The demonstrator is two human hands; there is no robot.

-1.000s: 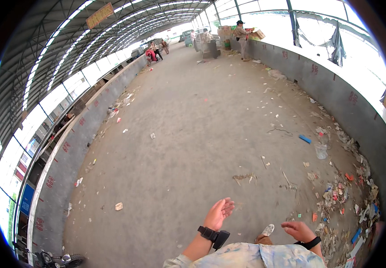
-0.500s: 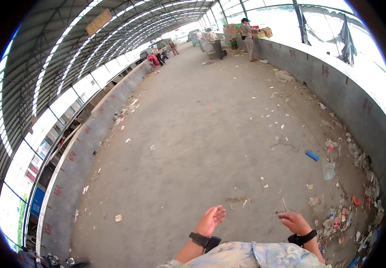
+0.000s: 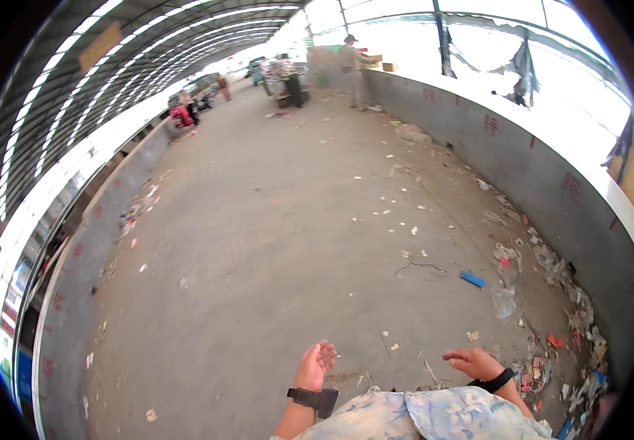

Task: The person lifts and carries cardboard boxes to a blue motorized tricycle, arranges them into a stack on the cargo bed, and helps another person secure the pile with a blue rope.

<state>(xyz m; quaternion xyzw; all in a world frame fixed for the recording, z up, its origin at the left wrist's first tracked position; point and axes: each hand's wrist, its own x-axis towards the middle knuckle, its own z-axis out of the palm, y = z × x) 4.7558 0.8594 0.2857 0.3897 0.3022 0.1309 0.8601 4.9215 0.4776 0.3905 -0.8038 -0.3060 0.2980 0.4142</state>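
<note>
Grey left wall [image 3: 75,282], one of two, edges the floor [image 3: 258,308]. My left hand [image 3: 315,365] holds nothing, unclenched, its single black strap [image 3: 304,397] probably worn to free the fingers. One blue piece [image 3: 472,279] lies beyond my right hand [image 3: 476,362], likewise empty. Uncountable litter [image 3: 537,370] lines the right wall [image 3: 507,161], perhaps swept aside.
</note>
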